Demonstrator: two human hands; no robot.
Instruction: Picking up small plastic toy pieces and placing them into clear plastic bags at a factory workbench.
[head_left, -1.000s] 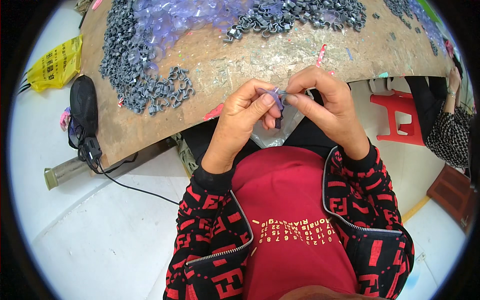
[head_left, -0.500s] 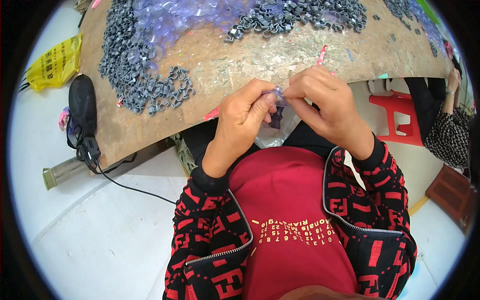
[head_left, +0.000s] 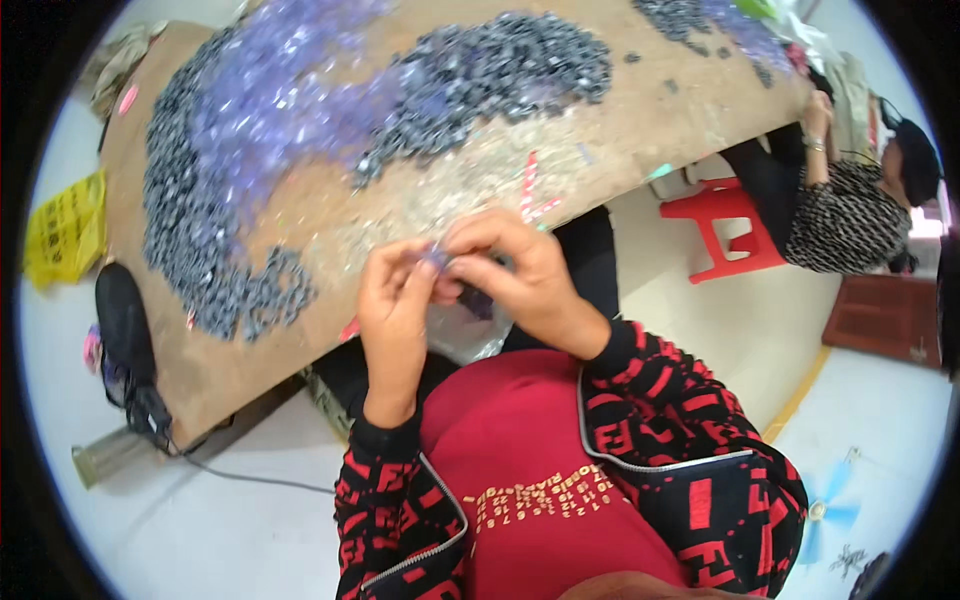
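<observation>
Over the table's front edge, my left hand (head_left: 392, 305) pinches a small translucent purple plastic piece (head_left: 437, 257) between thumb and fingers. My right hand (head_left: 520, 280) is closed against the same piece from the other side, thumb and forefinger pressed to it. Its exact shape is blurred and partly covered by the fingers. Below the hands, a clear plastic bag (head_left: 468, 340) lies at my lap, with dark purple pieces (head_left: 478, 303) at its top. On the table are a heap of translucent purple pieces (head_left: 255, 115) and piles of small grey clips (head_left: 500, 70).
The wooden table (head_left: 330, 215) bears red-and-white strips (head_left: 529, 185). At its left edge are a yellow bag (head_left: 68, 232) and a black corded device (head_left: 125, 315). A red stool (head_left: 715, 215) and another person in a patterned top (head_left: 845, 225) are at the right.
The view has swung, so table and hands appear shifted left and more of the person at the right shows. My right hand has come closer to the left, fingers meeting at the purple piece.
</observation>
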